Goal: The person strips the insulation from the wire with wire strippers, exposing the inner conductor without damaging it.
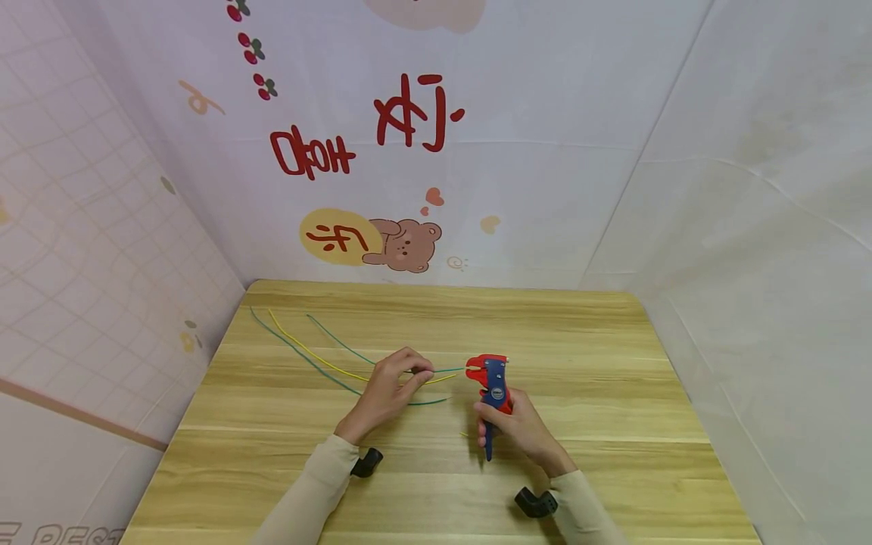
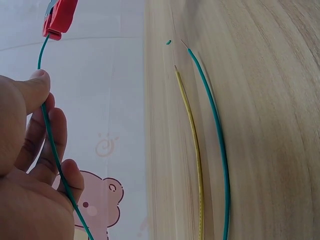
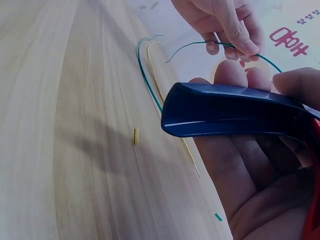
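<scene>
My left hand (image 1: pixel 390 387) pinches a green wire (image 2: pixel 49 125) between thumb and fingers, and its long tail trails back to the left. In the left wrist view the wire's front end meets the red jaws of a wire stripper (image 1: pixel 496 382); how deep it sits there is hidden. The blue and red stripper is held upright by my right hand (image 1: pixel 521 428), fingers around its handles. On the table below my left hand lie a yellow wire (image 2: pixel 192 125) and a second green wire (image 2: pixel 216 120), both with thin bare tips.
A small yellow piece of insulation (image 3: pixel 136 136) and a small green piece (image 3: pixel 218 217) lie on the wooden table (image 1: pixel 613 484). A white printed cloth wall (image 1: pixel 545 189) rises behind the table's back edge, with more cloth at both sides.
</scene>
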`<action>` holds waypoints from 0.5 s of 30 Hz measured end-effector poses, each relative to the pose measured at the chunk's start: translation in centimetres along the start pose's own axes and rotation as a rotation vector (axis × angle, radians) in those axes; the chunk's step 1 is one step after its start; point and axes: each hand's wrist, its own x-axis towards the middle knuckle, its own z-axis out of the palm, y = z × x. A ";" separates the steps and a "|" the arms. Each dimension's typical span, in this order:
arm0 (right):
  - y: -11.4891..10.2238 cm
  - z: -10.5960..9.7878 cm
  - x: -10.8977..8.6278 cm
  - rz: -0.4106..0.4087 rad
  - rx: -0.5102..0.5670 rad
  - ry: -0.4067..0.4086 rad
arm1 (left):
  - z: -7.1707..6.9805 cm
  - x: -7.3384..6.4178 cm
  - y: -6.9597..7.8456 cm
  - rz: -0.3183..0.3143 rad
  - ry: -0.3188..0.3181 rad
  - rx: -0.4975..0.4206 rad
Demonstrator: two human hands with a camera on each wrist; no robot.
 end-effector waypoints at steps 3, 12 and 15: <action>0.0 0.1 0.1 0.000 0.001 -0.006 | 0.0 0.0 0.0 -0.002 -0.001 -0.001; 0.0 0.4 0.2 -0.037 0.000 -0.033 | 0.0 0.0 -0.1 0.003 -0.004 -0.015; 0.1 0.5 0.3 -0.042 0.004 -0.036 | 0.0 0.0 -0.1 0.002 -0.008 -0.020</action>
